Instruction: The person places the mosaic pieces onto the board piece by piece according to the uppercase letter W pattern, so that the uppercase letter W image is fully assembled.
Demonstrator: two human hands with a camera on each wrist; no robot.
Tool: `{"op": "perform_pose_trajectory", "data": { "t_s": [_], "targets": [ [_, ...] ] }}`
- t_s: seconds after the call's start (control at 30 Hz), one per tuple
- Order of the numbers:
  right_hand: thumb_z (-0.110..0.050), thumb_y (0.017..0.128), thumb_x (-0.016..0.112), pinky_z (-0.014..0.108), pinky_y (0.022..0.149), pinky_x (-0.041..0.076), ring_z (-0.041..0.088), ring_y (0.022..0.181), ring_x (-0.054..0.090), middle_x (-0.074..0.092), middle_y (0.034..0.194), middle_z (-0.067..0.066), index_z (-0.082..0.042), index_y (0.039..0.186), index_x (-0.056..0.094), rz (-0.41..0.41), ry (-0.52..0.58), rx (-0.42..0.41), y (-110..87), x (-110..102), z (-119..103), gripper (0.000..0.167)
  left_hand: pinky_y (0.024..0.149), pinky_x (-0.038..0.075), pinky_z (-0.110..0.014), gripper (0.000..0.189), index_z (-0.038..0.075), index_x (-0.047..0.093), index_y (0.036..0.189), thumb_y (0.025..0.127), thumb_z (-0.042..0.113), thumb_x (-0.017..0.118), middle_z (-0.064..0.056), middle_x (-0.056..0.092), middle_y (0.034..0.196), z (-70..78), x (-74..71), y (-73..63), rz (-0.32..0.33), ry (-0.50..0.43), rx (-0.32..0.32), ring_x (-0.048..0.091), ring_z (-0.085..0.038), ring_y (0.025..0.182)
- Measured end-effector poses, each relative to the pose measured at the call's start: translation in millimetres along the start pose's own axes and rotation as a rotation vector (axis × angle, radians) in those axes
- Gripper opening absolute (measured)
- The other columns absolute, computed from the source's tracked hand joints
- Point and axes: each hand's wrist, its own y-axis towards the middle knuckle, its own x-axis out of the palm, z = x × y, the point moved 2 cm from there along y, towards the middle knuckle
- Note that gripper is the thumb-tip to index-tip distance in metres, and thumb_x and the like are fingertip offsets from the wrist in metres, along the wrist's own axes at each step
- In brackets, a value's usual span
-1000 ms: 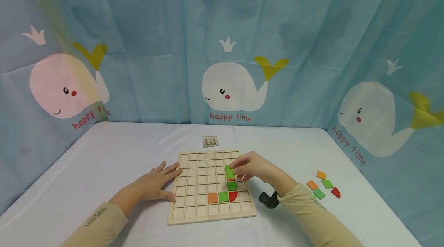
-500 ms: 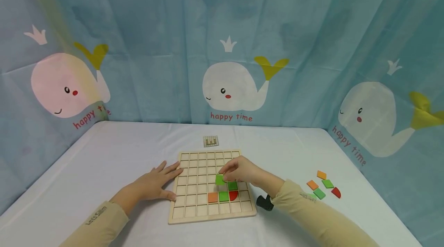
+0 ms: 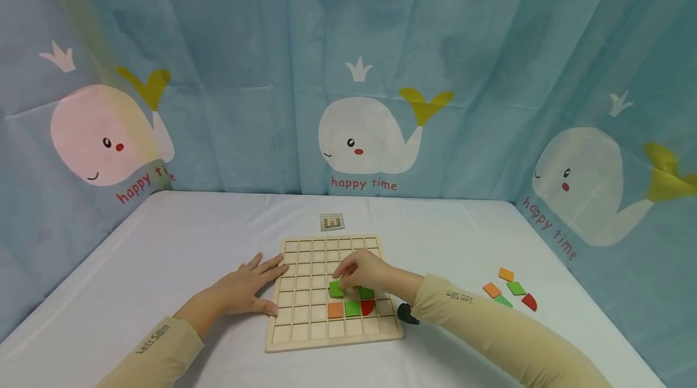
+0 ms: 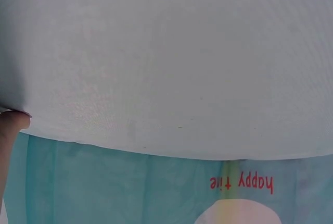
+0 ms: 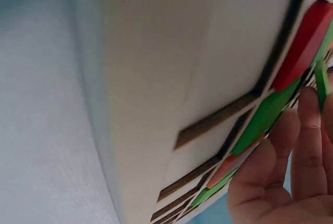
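My right hand [image 3: 363,272] is over the wooden grid board [image 3: 291,332], pinching a green square tile [image 3: 336,289]. In the right wrist view that green tile [image 5: 321,81] stands tilted between the fingertips. Just below it in the head view, an orange tile [image 3: 334,310], another green tile [image 3: 353,308] and a red quarter-round tile [image 3: 368,307] lie in a row of cells. A green tile [image 3: 367,293] sits above the red one, partly behind the hand. My left hand [image 3: 239,288] rests with spread fingers at the board's left edge.
Loose orange, green and red tiles, including a red quarter-round [image 3: 529,302], lie at the right. A small pattern card [image 3: 331,222] lies beyond the board. A black object [image 3: 406,313] is partly under the right sleeve. A whale-print curtain [image 3: 245,103] borders the white table [image 3: 218,224].
My right hand has moved left and toward me across the board, carrying the green tile from the right-hand column to above the orange tile. The left hand stays in place.
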Motion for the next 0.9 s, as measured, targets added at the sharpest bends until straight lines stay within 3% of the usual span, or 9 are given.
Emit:
{"op": "perform_pose_trajectory", "data": {
  "t_s": [0.37,0.73,0.9],
  "targets": [
    [0.005,0.081,0.075,0.021,0.062,0.049,0.009,0.071,0.056,0.063,0.077,-0.003,-0.002,0.09,0.076,-0.031,-0.144,-0.008,-1.8,8,-3,0.011,0.103,0.021,-0.072,0.095,0.008,0.038,0.15,0.077,0.064,0.064,-0.015,0.024,0.158,-2.0,1.7,0.7,0.009,0.003,0.0,0.015,-0.054,0.139],
    [0.005,0.083,0.072,0.022,0.056,0.043,0.011,0.065,0.051,0.06,0.073,0.0,0.001,0.098,0.074,-0.007,-0.079,0.012,-7.8,-2,-4,0.017,0.105,0.021,-0.07,0.095,0.009,0.038,0.15,0.077,0.065,0.064,-0.014,0.024,0.158,-2.9,1.9,2.5,0.001,-0.015,-0.016,0.014,-0.053,0.14],
    [0.001,0.084,0.073,0.023,0.062,0.049,0.01,0.069,0.055,0.063,0.076,-0.001,0.002,0.103,0.073,0.013,-0.031,0.002,-14.7,-19,0,0.019,0.105,0.02,-0.071,0.095,0.01,0.038,0.15,0.077,0.065,0.064,-0.014,0.024,0.158,-3.6,2.5,1.4,0.001,-0.014,-0.018,0.014,-0.053,0.14]
  ]
}}
